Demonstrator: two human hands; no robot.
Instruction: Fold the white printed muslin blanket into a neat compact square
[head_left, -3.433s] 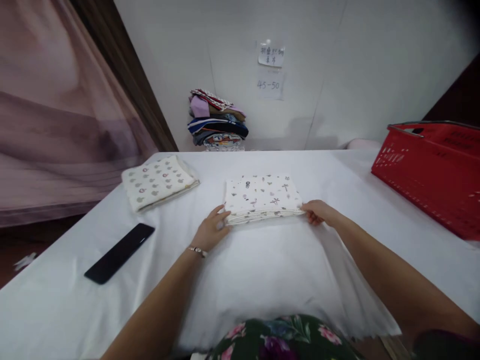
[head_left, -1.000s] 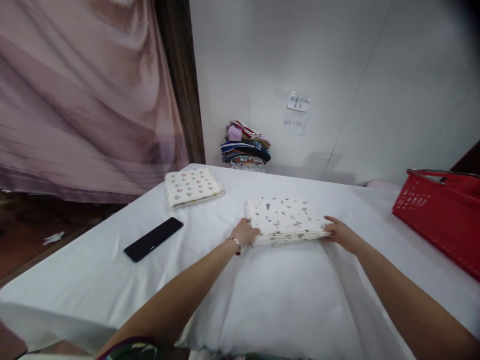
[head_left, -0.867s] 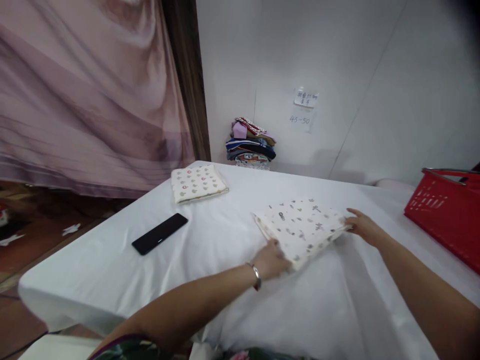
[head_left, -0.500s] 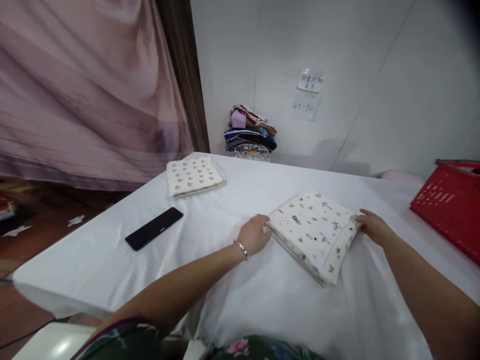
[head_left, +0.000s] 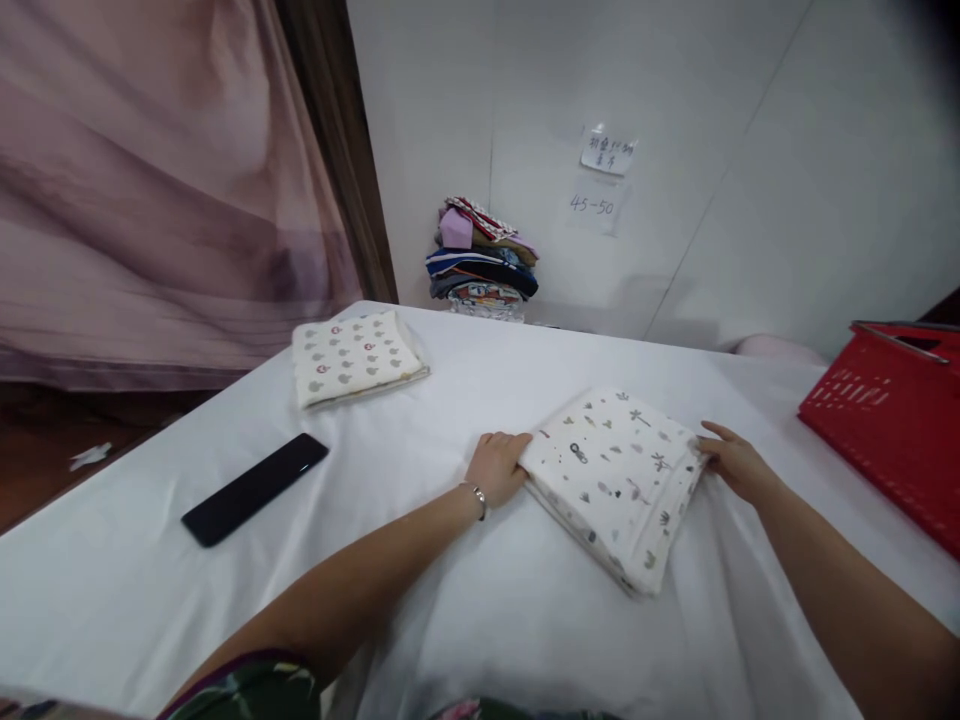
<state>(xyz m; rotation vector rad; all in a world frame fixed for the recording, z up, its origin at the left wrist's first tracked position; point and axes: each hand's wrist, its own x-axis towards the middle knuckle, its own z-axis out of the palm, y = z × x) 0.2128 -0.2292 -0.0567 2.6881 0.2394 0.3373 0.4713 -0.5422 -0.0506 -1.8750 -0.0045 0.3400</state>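
A folded white cloth (head_left: 611,480) printed with small palm trees and leaves lies turned at an angle on the white-covered table (head_left: 480,390). My left hand (head_left: 499,468) pinches its left corner, thumb hidden beneath or behind the edge. At the opposite corner, my right hand (head_left: 735,458) grips the cloth between thumb and fingers, with one finger raised. Farther left sits a second folded cloth (head_left: 358,358), white with grey and red prints, touched by neither hand.
A black phone (head_left: 255,488) rests on the table at the left. At the right stands a red plastic basket (head_left: 885,425). Behind the table, a stack of folded clothes (head_left: 484,262) is against the wall, near handwritten paper signs (head_left: 606,155). A pink curtain (head_left: 157,190) hangs at the left.
The view has shifted slightly, so the phone and the second cloth appear farther left. Both hands keep their hold on the palm-print cloth, which looks nearly unchanged.
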